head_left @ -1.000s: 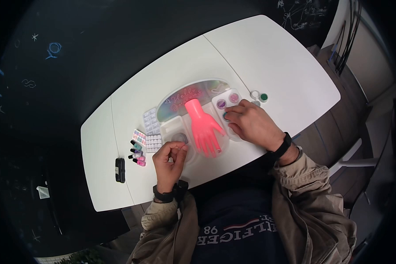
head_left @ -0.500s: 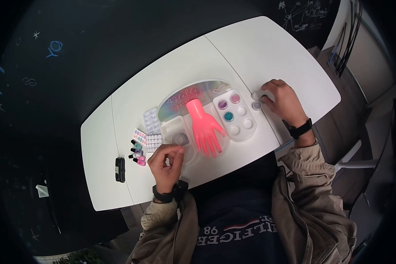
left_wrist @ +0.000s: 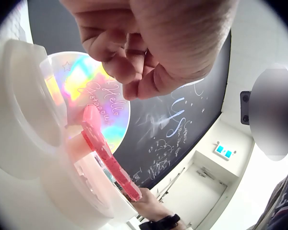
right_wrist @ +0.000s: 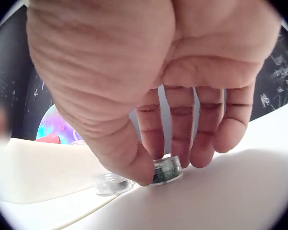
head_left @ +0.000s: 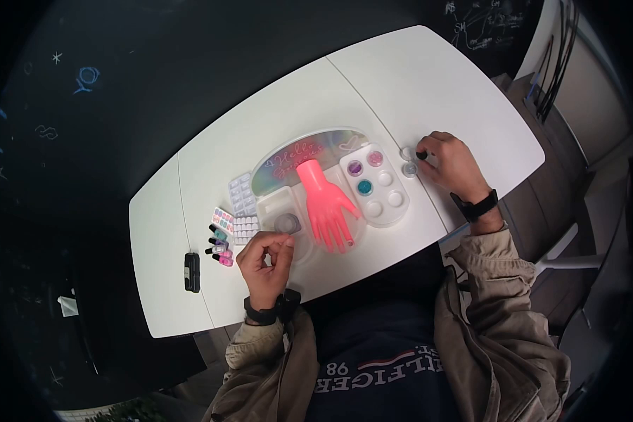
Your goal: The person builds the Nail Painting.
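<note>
My right hand (head_left: 451, 162) is at the right of the tray, thumb and fingertips pinching a small clear jar of green glitter (right_wrist: 166, 170) low at the tabletop. Just beside it stands a clear jar with silvery contents (right_wrist: 111, 184). My left hand (head_left: 265, 260) is raised in front of the tray's left part, fingers curled and thumb tip against them, with nothing visible between them. Behind its fingertips lies a round greyish container (head_left: 287, 223). Between both hands, a pink model hand (head_left: 325, 205) rests on the tray, fingers pointing toward me.
The white palette (head_left: 395, 212) has round wells; a purple jar (head_left: 356, 168), a pink jar (head_left: 375, 158) and a teal jar (head_left: 364, 187) sit in some. A shiny lettered panel (head_left: 273, 173) stands behind. Leftward are several polish bottles (head_left: 218, 249), nail boxes (head_left: 242, 193) and a black case (head_left: 192, 272).
My right hand has moved off the palette to the right and now pinches the green jar, leaving the teal jar uncovered in its well. My left hand has drawn slightly back toward me.
</note>
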